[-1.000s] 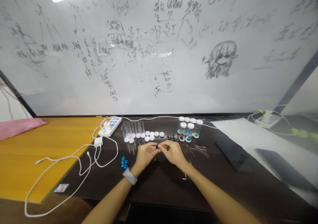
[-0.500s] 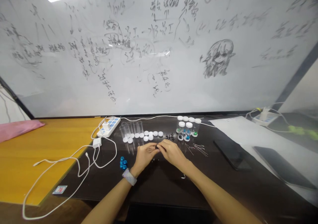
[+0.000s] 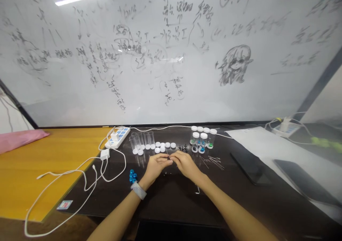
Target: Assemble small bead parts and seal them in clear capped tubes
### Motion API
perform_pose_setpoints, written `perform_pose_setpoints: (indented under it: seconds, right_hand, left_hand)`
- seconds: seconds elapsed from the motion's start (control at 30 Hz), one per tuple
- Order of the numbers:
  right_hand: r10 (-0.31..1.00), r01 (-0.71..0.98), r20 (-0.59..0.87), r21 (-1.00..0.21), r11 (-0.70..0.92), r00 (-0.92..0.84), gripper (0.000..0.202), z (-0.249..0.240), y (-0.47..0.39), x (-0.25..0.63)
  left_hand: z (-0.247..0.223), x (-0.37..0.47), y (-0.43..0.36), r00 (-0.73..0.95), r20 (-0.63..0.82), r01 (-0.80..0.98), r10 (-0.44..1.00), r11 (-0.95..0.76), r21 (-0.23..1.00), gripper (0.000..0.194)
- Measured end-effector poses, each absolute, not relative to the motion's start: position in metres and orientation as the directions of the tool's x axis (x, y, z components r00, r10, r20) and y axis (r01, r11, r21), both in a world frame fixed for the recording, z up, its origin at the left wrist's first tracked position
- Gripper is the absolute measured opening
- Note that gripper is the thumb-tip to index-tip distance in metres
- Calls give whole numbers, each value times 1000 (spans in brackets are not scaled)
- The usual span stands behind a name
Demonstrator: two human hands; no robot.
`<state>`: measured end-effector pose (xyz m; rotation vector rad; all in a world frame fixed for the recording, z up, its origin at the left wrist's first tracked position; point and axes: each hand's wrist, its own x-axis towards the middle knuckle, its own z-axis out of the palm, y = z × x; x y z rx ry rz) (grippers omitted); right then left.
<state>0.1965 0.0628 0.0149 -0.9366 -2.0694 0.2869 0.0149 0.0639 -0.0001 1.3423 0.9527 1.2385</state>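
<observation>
My left hand (image 3: pixel 156 167) and my right hand (image 3: pixel 184 163) meet above the dark table, both closed in a pinch. Between their fingertips is a small black part (image 3: pixel 168 158), mostly covered, so its kind cannot be made out. A thin rod (image 3: pixel 167 151) seems to stick up from the fingers. Just beyond the hands lie several white caps (image 3: pixel 167 145) and a cluster of small black pronged pieces (image 3: pixel 183 148). Tiny bits (image 3: pixel 165 173) are scattered below the fingers. Shiny blue ball-like pieces (image 3: pixel 133 176) sit beside my left wrist.
Clear tubes (image 3: pixel 148 139) stand at the back left; white-capped tubes (image 3: pixel 203 141) hold green, blue and black pieces. Thin bent metal rods (image 3: pixel 216 162) and another bent rod (image 3: pixel 197 190) lie rightward. Also around are a dark phone (image 3: pixel 249 168), power strip (image 3: pixel 117 137) and white cables (image 3: pixel 82 169).
Both hands stay almost in place around the black part, with slight finger movement. A thin rod now shows above the fingertips. The whole view has shifted slightly.
</observation>
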Motion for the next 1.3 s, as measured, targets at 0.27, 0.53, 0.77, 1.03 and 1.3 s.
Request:
perform_pose_setpoints:
  seconds: [0.27,0.53,0.77,1.03,1.3]
  right_hand:
    - [848,640,346,-556,530,-402,18,36,77,243]
    - [803,718,-87,-512,471,-589,6,29,74,262]
    - [836,743,56,-430,513,-545,11,21,66,243]
    - [831,497,400,-668,554,-387,15,32,77,236]
    - [708,494,295,-547,675,-641,11,15,71,226]
  left_hand:
    - [6,14,61,190,100,-149,977,-72,986,44]
    - [8,15,59,249,77,-175,965,-34,984,46]
    - [8,11,59,285,60,-232,957,8,973,45]
    - [11,11,60,311,26,-296,950,71,952,46]
    - [7,8,64,261,29,-345,965,66,936,46]
